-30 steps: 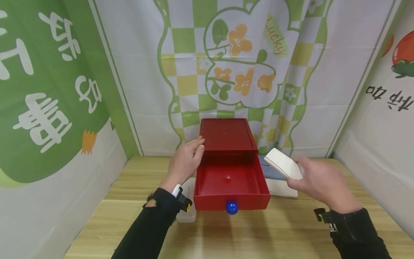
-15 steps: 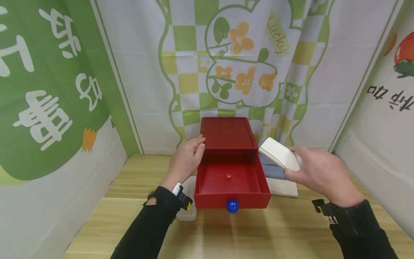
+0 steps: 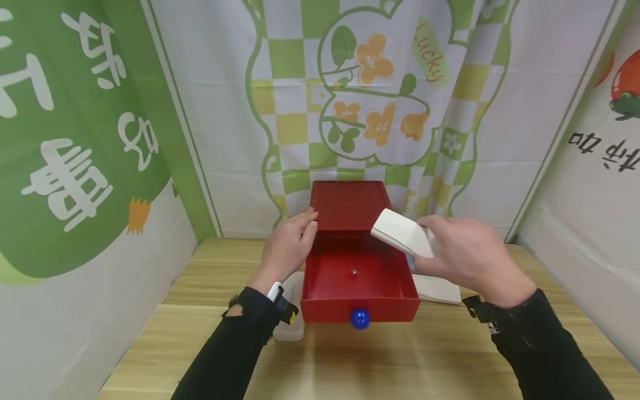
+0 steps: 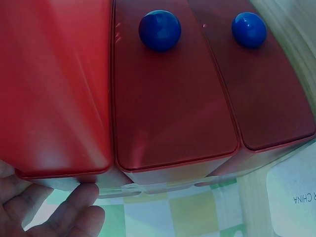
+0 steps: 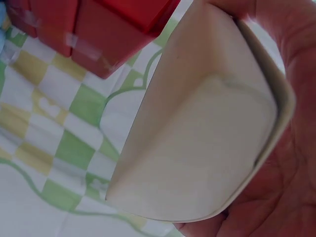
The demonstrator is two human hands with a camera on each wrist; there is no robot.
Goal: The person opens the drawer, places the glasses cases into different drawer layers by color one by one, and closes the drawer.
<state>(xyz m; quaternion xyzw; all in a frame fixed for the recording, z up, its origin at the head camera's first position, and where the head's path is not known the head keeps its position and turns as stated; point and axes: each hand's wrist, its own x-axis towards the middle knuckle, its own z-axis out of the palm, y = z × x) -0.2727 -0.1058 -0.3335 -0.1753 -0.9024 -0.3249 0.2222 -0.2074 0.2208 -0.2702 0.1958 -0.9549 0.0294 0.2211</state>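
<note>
Jutting from grip of right fingers (image 3: 436,224): cream booklet (image 3: 401,232).

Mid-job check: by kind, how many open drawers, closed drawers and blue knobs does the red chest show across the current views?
Open drawer: 1
Closed drawers: 2
Blue knobs: 3
Total: 6

"What's covered?"
"The right grip (image 3: 465,250) hides one end of the notebook (image 3: 401,232) and part of a blue thing (image 3: 411,264)."
"The white case (image 3: 289,332)?"
"Partly behind the left sleeve (image 3: 225,344) and drawer (image 3: 335,310); its print (image 4: 303,198) runs off the left wrist view's edge."
"And the left grip (image 3: 287,247)?"
"Cut off there, lower left."
</note>
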